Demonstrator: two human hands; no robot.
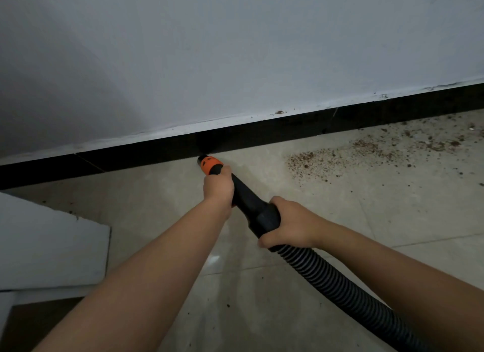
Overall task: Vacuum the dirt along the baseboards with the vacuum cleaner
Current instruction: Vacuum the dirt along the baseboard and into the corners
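The vacuum cleaner's nozzle point(207, 163) is working the floor point(340, 220) edge at the baseboard point(146, 152) — left hand point(218, 188) gripping it, right hand point(290, 224) clasping the hose point(327, 278) cuff — and likely needs sweeping rightward to the dirt point(348, 155).

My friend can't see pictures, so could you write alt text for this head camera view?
Two hands hold a black vacuum wand, its orange nozzle near a black baseboard: left hand near the tip, right hand where the ribbed hose joins. Brown dirt lies on the tiled floor further right.
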